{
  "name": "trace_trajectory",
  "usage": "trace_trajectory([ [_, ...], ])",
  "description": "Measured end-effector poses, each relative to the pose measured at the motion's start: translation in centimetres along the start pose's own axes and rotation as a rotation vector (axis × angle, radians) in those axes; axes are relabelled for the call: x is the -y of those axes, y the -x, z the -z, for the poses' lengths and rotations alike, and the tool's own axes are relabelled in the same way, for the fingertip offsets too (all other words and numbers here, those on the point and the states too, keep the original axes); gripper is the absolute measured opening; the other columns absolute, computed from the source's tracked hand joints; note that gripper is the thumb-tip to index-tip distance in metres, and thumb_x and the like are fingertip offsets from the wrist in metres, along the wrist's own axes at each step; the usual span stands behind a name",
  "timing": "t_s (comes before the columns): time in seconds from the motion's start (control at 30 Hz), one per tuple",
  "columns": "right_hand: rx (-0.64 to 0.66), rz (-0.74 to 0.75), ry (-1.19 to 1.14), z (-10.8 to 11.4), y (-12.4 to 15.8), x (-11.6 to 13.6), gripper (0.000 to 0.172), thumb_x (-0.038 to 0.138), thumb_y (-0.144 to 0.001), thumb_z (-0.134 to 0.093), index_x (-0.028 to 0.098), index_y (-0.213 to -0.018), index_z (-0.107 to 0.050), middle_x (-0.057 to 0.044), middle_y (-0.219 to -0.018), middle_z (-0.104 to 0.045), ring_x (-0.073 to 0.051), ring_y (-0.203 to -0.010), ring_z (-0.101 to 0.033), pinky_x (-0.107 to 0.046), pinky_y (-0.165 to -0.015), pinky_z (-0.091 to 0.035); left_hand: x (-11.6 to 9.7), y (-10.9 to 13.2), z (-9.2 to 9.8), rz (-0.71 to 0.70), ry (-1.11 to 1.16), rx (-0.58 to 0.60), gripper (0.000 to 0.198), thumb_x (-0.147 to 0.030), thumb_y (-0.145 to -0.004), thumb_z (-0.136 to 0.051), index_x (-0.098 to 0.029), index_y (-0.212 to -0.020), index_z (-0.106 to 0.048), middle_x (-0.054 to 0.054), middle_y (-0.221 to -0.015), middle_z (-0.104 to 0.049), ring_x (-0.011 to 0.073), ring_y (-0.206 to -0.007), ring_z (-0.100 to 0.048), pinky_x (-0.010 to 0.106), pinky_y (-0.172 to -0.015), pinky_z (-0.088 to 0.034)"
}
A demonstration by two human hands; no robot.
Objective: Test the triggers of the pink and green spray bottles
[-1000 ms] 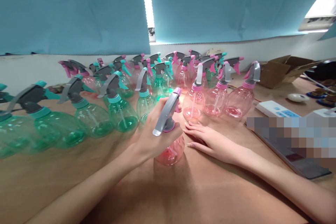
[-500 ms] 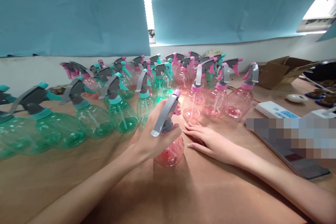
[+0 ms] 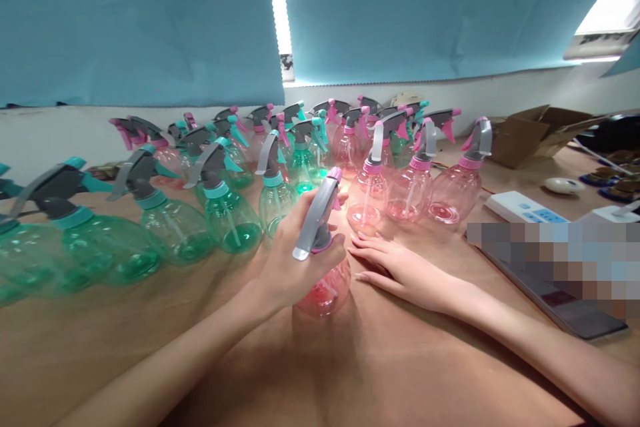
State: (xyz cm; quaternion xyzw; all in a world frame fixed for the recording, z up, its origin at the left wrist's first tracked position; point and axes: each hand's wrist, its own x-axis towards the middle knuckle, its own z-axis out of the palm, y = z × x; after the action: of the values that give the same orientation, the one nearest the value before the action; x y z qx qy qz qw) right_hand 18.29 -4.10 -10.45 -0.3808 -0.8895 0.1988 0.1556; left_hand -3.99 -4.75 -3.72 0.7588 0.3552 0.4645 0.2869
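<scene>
My left hand (image 3: 300, 257) is wrapped round the neck of a pink spray bottle (image 3: 327, 290), which stands upright on the brown table (image 3: 400, 373). Its grey and pink trigger head rises above my fingers, nozzle facing away from me. Part of the bottle's body is hidden behind my hand. My right hand (image 3: 400, 267) lies flat on the table just right of that bottle, fingers stretched out and holding nothing. Beyond its fingertips stand pink spray bottles (image 3: 367, 197) in a row. Left of my left hand is a row of green spray bottles (image 3: 233, 223).
More pink and green spray bottles crowd the back along the wall. To the right are an open cardboard box (image 3: 537, 137), a white mouse (image 3: 564, 185), a white power strip (image 3: 523, 207) and a flat dark device (image 3: 575, 317), partly blurred out. Blue blinds (image 3: 430, 13) hang behind.
The trigger head of the held bottle has turned slightly, its lever end shifting a little to the right. My right hand stays in place.
</scene>
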Motion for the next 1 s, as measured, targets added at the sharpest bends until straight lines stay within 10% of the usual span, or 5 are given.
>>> trace_trajectory([
  [1.0, 0.036, -0.091, 0.026, 0.21, 0.16, 0.6, 0.053, 0.051, -0.101, -0.041, 0.026, -0.148, -0.045, -0.01, -0.153, -0.045, -0.03, -0.143, -0.036, -0.057, -0.114, -0.029, -0.3, 0.11, 0.02, -0.025, -0.173, -0.049, 0.029, -0.019, -0.084, -0.058, -0.022, -0.113, -0.056, -0.005, -0.07, -0.05, 0.0118, -0.059, -0.047, 0.027, -0.06, -0.043],
])
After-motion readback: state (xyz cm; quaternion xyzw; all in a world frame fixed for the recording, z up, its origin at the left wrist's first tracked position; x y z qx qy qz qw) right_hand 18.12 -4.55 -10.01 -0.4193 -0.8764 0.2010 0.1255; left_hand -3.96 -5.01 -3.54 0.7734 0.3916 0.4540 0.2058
